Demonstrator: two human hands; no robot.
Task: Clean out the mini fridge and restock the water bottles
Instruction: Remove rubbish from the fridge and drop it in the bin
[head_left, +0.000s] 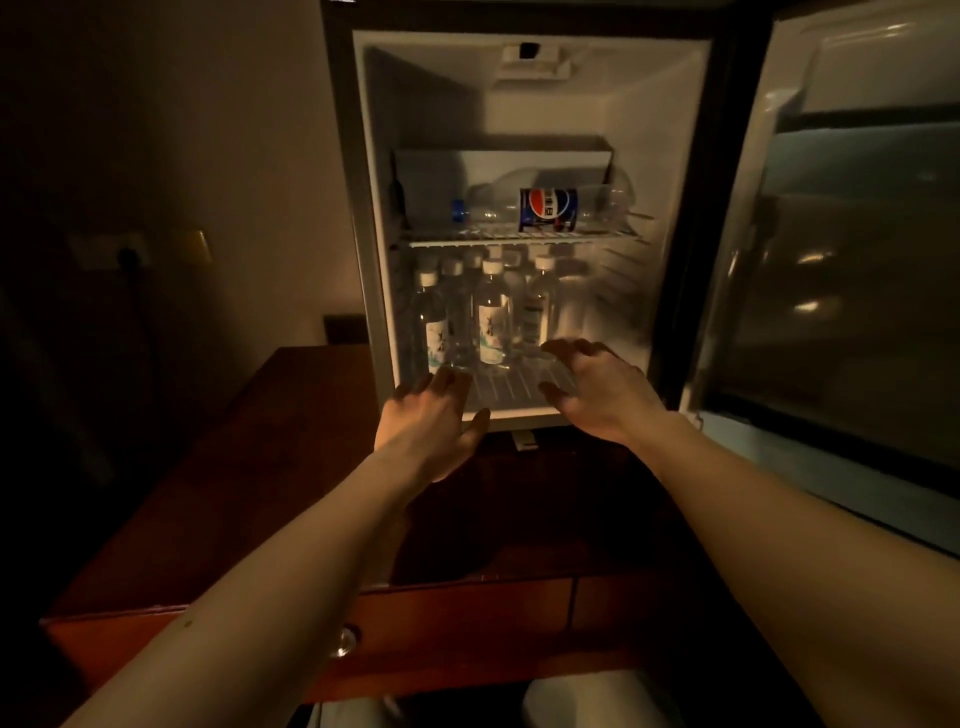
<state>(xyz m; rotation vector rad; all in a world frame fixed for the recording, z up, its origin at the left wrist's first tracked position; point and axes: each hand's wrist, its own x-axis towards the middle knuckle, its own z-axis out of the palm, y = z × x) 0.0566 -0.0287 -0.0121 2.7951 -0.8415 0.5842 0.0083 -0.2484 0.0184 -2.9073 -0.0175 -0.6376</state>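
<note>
Head view: mini fridge (675, 208) stands door-open on a dark wooden bench (291, 467). Water bottles (491, 317) already crowd the lower rack's left and middle; its right side looks vacant. An empty Pepsi bottle (548, 208) lying on the upper wire shelf (519, 236) probably awaits removal. Left hand (428, 415) and right hand (597, 384) hover at the threshold, each grip spread and empty, just before the bottles.

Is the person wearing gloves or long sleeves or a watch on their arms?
No gloves, no watch and no rings that show. The left hand and the right hand are bare, and both forearms are bare all the way down to the picture's bottom edge, so no sleeve is in view. The left forearm has one tiny dark dot on it. The light is dim, so very small details could be missed.
</note>
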